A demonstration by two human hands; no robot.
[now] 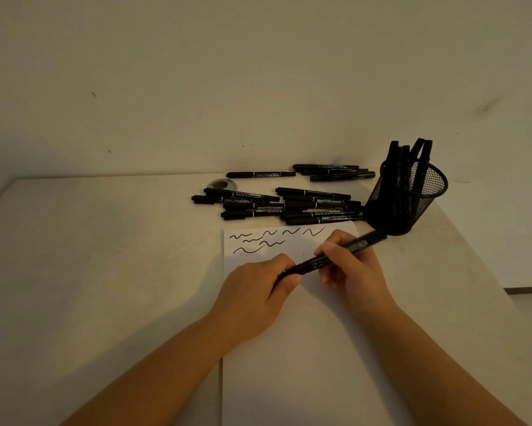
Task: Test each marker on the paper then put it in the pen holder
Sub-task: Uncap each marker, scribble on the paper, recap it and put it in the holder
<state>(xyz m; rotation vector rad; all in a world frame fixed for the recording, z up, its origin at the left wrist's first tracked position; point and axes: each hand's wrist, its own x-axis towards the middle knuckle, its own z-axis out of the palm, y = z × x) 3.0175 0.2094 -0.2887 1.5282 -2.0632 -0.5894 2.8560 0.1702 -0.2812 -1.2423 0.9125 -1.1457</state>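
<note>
Both hands hold one black marker [338,252] slanted above the white paper [304,348]. My right hand [353,269] grips its barrel near the middle. My left hand [258,290] pinches its lower left end, where the cap sits. Several wavy black test strokes [270,239] mark the top of the paper. Behind the sheet lies a pile of several black markers [286,204]. A black mesh pen holder [406,195] stands at the right, upright, with several markers in it.
A few more markers [335,172] lie by the wall, at the back edge of the pale table [105,272]. A small round dark object [221,184] sits left of the pile. The table's right edge runs just past the holder.
</note>
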